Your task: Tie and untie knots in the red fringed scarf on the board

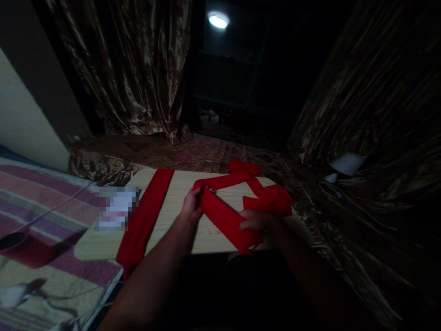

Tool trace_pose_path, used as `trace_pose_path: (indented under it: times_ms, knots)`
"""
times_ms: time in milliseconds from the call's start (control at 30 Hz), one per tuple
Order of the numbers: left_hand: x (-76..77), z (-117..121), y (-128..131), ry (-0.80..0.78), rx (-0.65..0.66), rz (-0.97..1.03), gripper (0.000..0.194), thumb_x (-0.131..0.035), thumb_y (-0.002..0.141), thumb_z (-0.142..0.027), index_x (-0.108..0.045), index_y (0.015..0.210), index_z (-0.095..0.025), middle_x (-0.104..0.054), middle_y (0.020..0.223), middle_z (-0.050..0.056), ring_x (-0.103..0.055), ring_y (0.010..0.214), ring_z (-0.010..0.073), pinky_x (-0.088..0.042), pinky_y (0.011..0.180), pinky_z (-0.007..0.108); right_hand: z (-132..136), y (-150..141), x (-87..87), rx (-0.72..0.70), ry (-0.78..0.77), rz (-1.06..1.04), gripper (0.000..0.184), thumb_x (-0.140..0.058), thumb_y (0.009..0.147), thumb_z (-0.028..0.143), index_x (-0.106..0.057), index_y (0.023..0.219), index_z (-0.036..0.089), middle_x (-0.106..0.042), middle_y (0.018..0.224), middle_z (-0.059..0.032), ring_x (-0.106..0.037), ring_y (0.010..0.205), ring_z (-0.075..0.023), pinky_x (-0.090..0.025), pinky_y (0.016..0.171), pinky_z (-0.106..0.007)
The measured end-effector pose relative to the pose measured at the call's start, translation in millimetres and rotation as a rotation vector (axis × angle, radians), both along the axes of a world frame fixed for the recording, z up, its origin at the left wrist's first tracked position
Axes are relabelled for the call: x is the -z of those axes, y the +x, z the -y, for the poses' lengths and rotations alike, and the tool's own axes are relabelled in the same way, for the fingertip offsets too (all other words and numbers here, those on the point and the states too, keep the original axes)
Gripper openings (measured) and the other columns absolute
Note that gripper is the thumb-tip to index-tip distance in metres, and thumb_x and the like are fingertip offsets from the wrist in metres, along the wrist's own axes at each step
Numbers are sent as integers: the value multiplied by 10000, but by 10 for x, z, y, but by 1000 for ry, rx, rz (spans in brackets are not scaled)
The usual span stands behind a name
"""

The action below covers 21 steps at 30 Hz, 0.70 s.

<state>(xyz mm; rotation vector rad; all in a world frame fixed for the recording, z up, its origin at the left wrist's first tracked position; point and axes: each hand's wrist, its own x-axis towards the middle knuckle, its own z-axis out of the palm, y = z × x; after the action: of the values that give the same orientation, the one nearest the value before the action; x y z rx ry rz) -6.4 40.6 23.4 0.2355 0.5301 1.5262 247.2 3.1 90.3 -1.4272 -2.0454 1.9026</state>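
The red cloth [222, 214] is bright, long and flat, like a wide ribbon, and it slants over the pale wooden table [175, 225]. The left hand [193, 202] grips its far end, and the right hand [257, 220] holds its side near the close end. More red cloth sits bunched up just past the right hand

Your left hand [192, 204] and right hand [257, 220] are bare, as are your left forearm [161, 259] and right forearm [298, 257]; between them your clothing [210, 294] looks near-black, its details lost in shadow.
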Motion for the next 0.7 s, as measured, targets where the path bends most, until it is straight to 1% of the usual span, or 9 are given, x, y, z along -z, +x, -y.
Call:
trace_pose_path:
  times_ms: [67, 233, 333, 400, 467, 533, 567, 633, 700]
  knots:
    - [12, 1, 14, 26, -25, -26, 309, -599, 752, -66, -663, 1046, -133, -744, 841, 88, -734, 799, 208, -616, 798, 360, -37, 51, 50, 73, 31, -71, 274, -675, 704, 243, -687, 965, 159, -742, 804, -19, -652, 634, -146, -489, 566, -215]
    - [55, -57, 59, 6, -141, -137, 505, -577, 643, 32, -634, 1097, -181, -731, 818, 38, -713, 712, 189, -598, 778, 351, -125, 168, 167, 293, 284, -138, 357, -694, 773, 270, -664, 1116, 178, -753, 1015, -66, -703, 856, -195, -552, 703, -262]
    - [62, -143, 31, -117, -250, -322, 627, -612, 634, 48, -588, 1203, -214, -729, 870, 39, -721, 741, 211, -573, 779, 339, -139, 237, 219, 228, 296, -45, 343, -689, 765, 238, -675, 1102, 173, -756, 993, -56, -703, 852, -196, -546, 684, -252]
    - [53, -200, -26, -195, -337, -474, 670, -668, 628, 37, -577, 1235, -232, -723, 1016, 78, -723, 928, 244, -544, 841, 318, -130, 266, 241, 138, 282, 18, 304, -675, 765, 222, -688, 1062, 162, -758, 957, -44, -696, 819, -182, -530, 656, -230]
    - [38, -244, -92, -207, -399, -717, 618, -729, 609, 7, -619, 1165, -237, -666, 1188, 123, -643, 1164, 281, -502, 933, 310, -111, 273, 249, 64, 255, 49, 269, -652, 777, 216, -696, 1035, 153, -757, 920, -35, -686, 779, -165, -512, 633, -211]
    - [23, -284, -143, -169, -403, -988, 443, -772, 586, -33, -668, 974, -219, -607, 1263, 162, -532, 1308, 335, -459, 1009, 336, -88, 261, 242, 30, 210, 50, 258, -626, 795, 214, -697, 1035, 149, -753, 884, -32, -678, 740, -154, -497, 612, -202]
    - [15, -307, -161, -148, -390, -1088, 346, -784, 579, -54, -665, 864, -209, -598, 1253, 174, -499, 1336, 362, -444, 1031, 354, -77, 251, 234, 31, 188, 45, 258, -613, 806, 214, -697, 1042, 150, -752, 871, -32, -675, 724, -153, -490, 599, -200]
    - [-10, -370, -189, -128, -346, -1176, 242, -787, 569, -77, -624, 700, -199, -624, 1153, 180, -493, 1329, 397, -436, 1046, 377, -60, 230, 213, 45, 162, 37, 253, -594, 822, 205, -697, 1048, 156, -754, 869, -37, -673, 709, -155, -483, 580, -202]
    - [-41, -458, -218, -159, -323, -1181, 192, -762, 583, -85, -629, 666, -194, -664, 1022, 163, -548, 1268, 384, -462, 1018, 369, -55, 215, 196, 53, 170, 37, 235, -590, 830, 187, -699, 1037, 160, -758, 891, -43, -677, 721, -159, -485, 584, -207]
